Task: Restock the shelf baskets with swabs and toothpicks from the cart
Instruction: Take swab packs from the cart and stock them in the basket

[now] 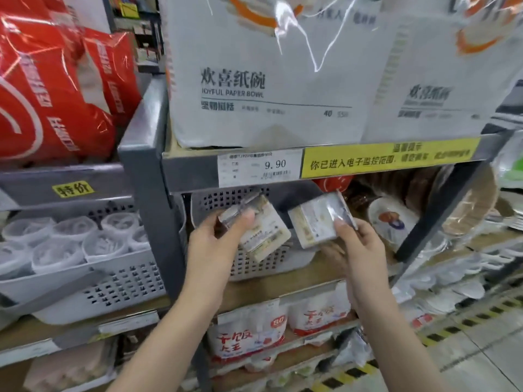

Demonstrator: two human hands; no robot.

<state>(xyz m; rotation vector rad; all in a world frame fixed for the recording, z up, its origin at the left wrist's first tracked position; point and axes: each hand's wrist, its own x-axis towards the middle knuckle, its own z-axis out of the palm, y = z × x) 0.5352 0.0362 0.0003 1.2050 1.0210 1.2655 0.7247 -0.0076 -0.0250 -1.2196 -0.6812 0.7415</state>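
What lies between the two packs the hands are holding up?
Nothing. In the head view a narrow gap separates the left hand's pack from the right hand's pack; through it shows only the grey basket behind.

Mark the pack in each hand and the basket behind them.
Left-hand pack point(264, 232), head view, on its label face.
Right-hand pack point(314, 222), head view, on its front face.
Basket point(223, 198), head view, on its perforated back wall.

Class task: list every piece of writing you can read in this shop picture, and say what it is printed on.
"欢喜纸碗" and "JOYFUL PAPER BOWL", "40": white paper bowl pack.
"9.90": price tag; its small print is blurred.
"你已进入电子监控范围": yellow strip; the rest is blurred.
"特价": yellow sticker.
"80": lower shelf bag.
Held packets' labels: too blurred.
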